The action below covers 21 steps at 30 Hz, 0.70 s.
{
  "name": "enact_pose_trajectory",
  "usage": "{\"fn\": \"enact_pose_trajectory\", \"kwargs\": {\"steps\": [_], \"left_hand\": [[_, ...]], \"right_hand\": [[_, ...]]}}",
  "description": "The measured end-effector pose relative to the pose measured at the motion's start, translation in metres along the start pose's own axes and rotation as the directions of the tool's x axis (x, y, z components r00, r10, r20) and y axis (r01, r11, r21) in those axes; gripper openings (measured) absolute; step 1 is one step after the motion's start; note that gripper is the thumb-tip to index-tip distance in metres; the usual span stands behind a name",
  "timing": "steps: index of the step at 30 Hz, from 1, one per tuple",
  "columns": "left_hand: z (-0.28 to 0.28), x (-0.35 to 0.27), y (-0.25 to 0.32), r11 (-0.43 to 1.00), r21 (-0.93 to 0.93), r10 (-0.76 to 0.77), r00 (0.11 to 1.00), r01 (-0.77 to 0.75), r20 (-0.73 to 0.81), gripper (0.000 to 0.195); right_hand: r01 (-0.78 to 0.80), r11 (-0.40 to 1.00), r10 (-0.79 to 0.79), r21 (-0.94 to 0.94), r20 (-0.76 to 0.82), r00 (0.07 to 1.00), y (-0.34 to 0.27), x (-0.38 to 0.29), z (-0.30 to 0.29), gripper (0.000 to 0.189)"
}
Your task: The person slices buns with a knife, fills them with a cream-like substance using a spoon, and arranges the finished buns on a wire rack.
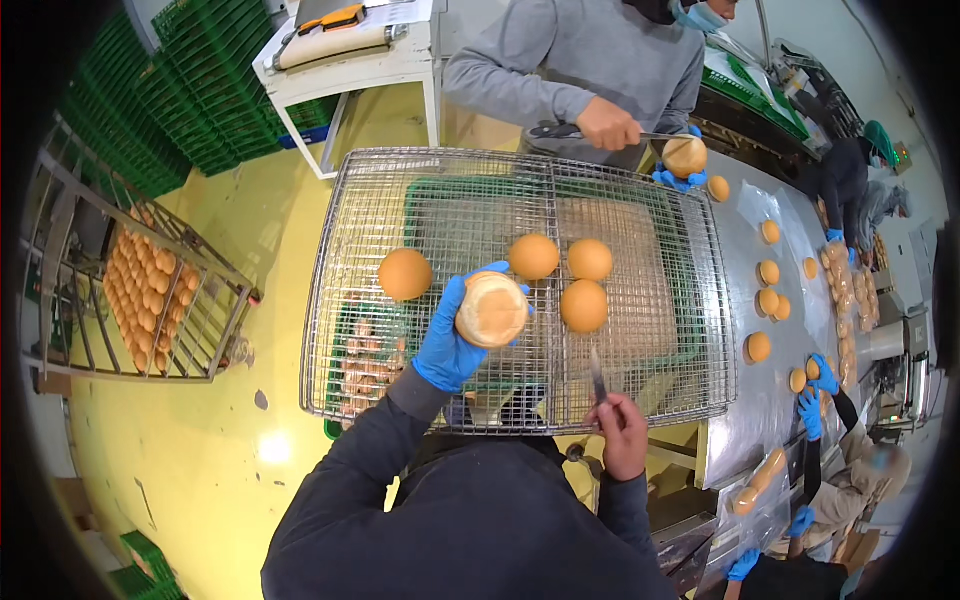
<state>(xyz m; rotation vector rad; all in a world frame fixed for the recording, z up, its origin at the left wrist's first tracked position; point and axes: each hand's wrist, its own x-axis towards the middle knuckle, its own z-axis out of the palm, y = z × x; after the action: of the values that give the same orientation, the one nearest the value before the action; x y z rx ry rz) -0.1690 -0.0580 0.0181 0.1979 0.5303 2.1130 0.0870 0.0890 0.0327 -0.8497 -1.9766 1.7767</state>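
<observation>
In a blue glove, my left hand (450,345) holds a round bun (492,310) above a wire rack (465,405), its pale, flat side facing up. My bare right hand (621,435) grips a knife (598,379) by the handle near the rack's front edge; the blade points away from me, apart from the bun. On the wire mesh rest several browned buns: one bun (405,274) left of my left hand, and a group with a bun (584,306) to its right. Beneath the mesh a green crate (411,217) shows through.
Across the rack a co-worker (600,67) holds a knife against another bun (684,156). On the right, a metal table (720,300) carries scattered buns and bagged buns (759,480), with gloved people around it. A rack trolley (225,300) of buns and stacked green crates (210,75) stand left.
</observation>
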Motion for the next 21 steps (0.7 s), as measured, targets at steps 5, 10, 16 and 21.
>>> {"fn": "enact_pose_trajectory", "kwargs": {"steps": [5,10,16,21], "left_hand": [[0.02,-0.039,-0.019,0.992,0.097,0.085,0.996,-0.084,-0.001,0.081],[0.018,-0.057,-0.028,0.802,0.493,0.353,0.933,-0.337,0.063,0.078],[0.025,-0.074,-0.018,0.537,0.765,0.461,0.883,-0.356,0.088,0.077],[0.032,-0.083,-0.01,0.425,0.833,0.451,0.881,-0.354,0.144,0.075]], "right_hand": [[0.204,0.943,-0.237,-0.261,-0.1,0.966,-0.011,0.032,0.023,0.012],[0.422,0.818,-0.438,-0.391,0.051,0.897,-0.07,0.023,0.062,0.003],[0.538,0.707,-0.499,-0.459,0.215,0.84,-0.098,0.02,0.052,0.008],[0.508,0.654,-0.461,-0.561,0.237,0.855,-0.116,0.023,0.041,0.012]]}}
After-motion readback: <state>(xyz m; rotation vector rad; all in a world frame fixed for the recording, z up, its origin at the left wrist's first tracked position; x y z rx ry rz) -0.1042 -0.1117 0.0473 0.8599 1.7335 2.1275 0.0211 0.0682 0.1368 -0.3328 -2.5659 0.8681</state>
